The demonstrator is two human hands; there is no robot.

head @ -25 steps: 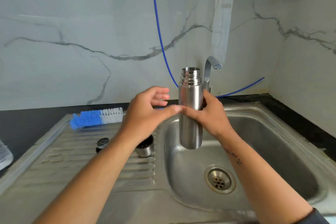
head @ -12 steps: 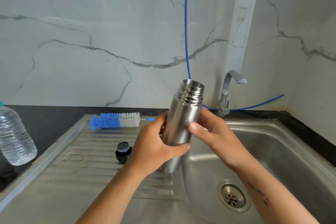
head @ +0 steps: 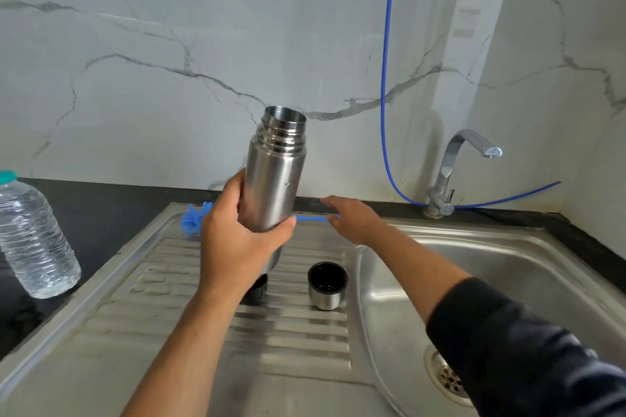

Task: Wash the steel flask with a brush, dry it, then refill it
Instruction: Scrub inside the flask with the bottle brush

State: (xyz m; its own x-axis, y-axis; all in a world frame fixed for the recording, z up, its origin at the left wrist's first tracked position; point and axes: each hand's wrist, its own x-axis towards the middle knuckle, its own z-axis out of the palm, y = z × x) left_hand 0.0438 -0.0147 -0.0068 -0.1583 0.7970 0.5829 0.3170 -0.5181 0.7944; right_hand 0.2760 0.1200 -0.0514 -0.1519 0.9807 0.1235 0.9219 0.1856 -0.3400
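Currently: steel flask (head: 275, 176) gripped by left hand (head: 233, 240) around lower body, mouth uppermost, tilted, above drainboard (head: 169, 308). Right hand (head: 352, 218) relaxed, fingertips at bottle brush (head: 203, 218) handle, just right of grip.

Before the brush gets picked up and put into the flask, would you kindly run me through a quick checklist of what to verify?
1. Flask firmly gripped by left hand: ok.
2. Flask mouth uncapped, pointing up: ok.
3. Right hand free and at the brush handle: ok, fingers not yet curled round it.
4. Cup lid and stopper set aside on the drainboard: ok.
5. Tap running for washing: not ok, no water visible.
6. Water inside the flask: cannot tell.
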